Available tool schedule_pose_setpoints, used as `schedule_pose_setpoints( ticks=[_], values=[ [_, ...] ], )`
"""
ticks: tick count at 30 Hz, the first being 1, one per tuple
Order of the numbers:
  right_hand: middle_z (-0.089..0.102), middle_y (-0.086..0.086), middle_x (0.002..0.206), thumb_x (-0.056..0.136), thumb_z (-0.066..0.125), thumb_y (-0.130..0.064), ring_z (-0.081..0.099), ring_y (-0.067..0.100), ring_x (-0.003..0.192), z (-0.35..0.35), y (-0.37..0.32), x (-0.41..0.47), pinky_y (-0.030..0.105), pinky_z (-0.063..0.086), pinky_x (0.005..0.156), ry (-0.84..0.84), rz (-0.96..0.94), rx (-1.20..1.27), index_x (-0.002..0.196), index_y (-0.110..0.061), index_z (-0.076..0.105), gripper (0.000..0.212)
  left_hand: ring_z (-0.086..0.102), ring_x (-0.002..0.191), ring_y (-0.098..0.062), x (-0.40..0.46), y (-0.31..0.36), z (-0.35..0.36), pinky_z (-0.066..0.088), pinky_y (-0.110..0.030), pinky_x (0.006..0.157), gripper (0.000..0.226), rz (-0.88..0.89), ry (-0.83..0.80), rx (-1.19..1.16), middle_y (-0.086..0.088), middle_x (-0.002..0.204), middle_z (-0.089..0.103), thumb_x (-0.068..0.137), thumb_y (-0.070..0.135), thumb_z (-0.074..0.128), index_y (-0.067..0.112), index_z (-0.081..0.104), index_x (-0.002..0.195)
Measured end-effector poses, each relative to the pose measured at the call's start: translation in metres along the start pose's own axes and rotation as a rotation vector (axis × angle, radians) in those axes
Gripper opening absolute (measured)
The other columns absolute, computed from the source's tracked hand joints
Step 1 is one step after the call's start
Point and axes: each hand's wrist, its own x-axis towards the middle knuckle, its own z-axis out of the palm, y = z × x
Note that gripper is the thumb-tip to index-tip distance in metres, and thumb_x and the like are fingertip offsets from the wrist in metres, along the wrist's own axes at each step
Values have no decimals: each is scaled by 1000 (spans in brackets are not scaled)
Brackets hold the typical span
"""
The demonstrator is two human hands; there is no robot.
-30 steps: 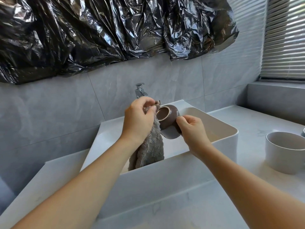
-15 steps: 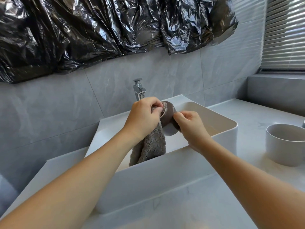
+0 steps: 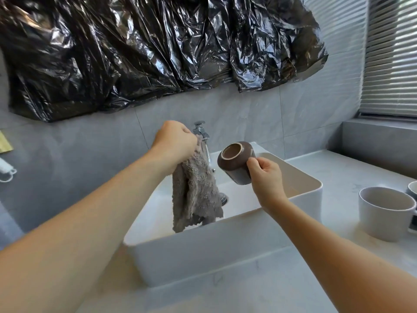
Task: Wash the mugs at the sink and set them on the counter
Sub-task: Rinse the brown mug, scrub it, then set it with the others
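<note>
My right hand (image 3: 266, 177) grips a brown mug (image 3: 237, 162) over the white sink (image 3: 203, 249); the mug is tipped so its pale base faces me. My left hand (image 3: 174, 143) grips the top of a grey fluffy cloth (image 3: 195, 190), which hangs down into the basin just in front of the chrome tap (image 3: 202, 133). Cloth and mug are apart, with a gap between them.
A white mug (image 3: 385, 213) stands on the grey counter (image 3: 338, 175) to the right of the sink, with the edge of another mug (image 3: 413, 188) behind it. Black plastic sheeting (image 3: 146, 53) covers the wall above. Window blinds (image 3: 392, 55) are at the right.
My left hand lifted the cloth away from the mug, up and to the left. My right hand turned the mug so its base shows.
</note>
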Motion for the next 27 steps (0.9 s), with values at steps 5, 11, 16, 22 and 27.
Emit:
schedule_pose_setpoints(
  ticks=[5,11,16,22,27],
  values=[
    [29,0,59,91,52,-17,23,13,56,9,-44,-11,23,16,44,-16,-42,-46,62,-13,39,32,56,70,-21,4,26,-78,50,-29,66,17,0,97,-292,-6,79,60,85,3,59,16,63,76],
    [24,-1,59,89,51,-17,19,13,56,13,-92,-37,28,14,47,-40,-154,-101,62,-14,31,34,51,69,-13,-28,39,-111,45,-28,62,18,66,270,-326,1,77,58,86,-1,55,12,62,76],
    [28,0,58,91,50,-20,22,13,54,-8,-99,-67,27,18,47,-31,-199,-213,62,-12,34,34,56,73,-12,-94,-23,-53,44,-23,64,8,92,201,-249,10,76,61,86,13,63,18,64,80],
    [39,5,55,91,54,-17,33,17,55,-63,-62,-111,27,25,50,-91,-351,-491,61,2,42,39,61,102,-19,-199,-116,46,47,-28,88,15,148,-424,125,-2,109,65,94,14,54,20,67,95],
    [46,2,56,83,53,-20,42,26,60,-112,-40,-121,27,31,61,-309,-845,-801,55,-10,43,31,61,110,-30,-181,-71,51,51,-37,94,26,139,-350,176,-7,117,69,91,16,50,19,72,104]
  ],
)
